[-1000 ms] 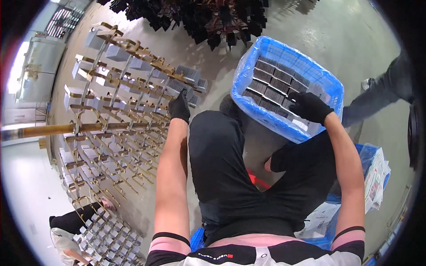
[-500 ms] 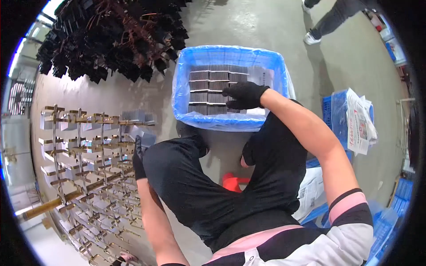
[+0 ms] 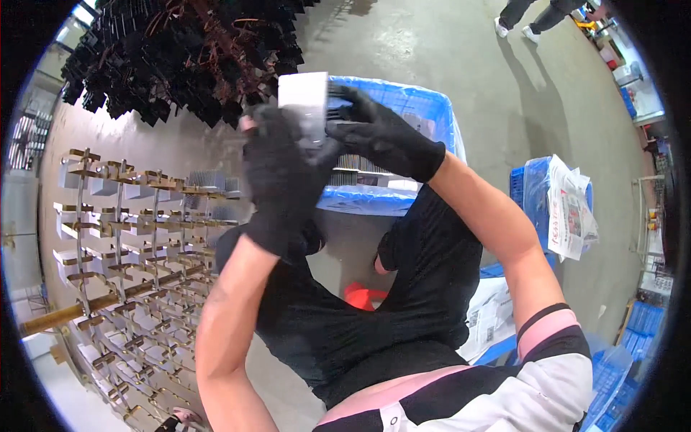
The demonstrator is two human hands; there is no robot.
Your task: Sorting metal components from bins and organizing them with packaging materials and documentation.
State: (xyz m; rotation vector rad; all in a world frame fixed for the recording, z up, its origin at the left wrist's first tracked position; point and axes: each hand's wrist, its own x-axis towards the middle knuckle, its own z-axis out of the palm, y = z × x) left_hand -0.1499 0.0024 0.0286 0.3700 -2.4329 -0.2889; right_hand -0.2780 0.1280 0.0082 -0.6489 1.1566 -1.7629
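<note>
Both of my black-gloved hands are raised over the near left part of a blue plastic-lined crate. Between them is a pale silver metal heat sink, its flat face upward. My left hand, somewhat blurred, closes around its near left side. From the right, the fingers of my right hand grip its right edge. Rows of finned heat sinks lie in the crate below, largely hidden by my hands.
A rack of brass-coloured hooks with heat sinks on it stands at my left. Dark parts hang at the far left. On the right is a blue crate with newspapers. A red object sits between my legs. Another person's legs show far right.
My left hand has come up from beside the rack to above the crate with a heat sink. My right hand has moved left to meet it. The other person has moved farther away.
</note>
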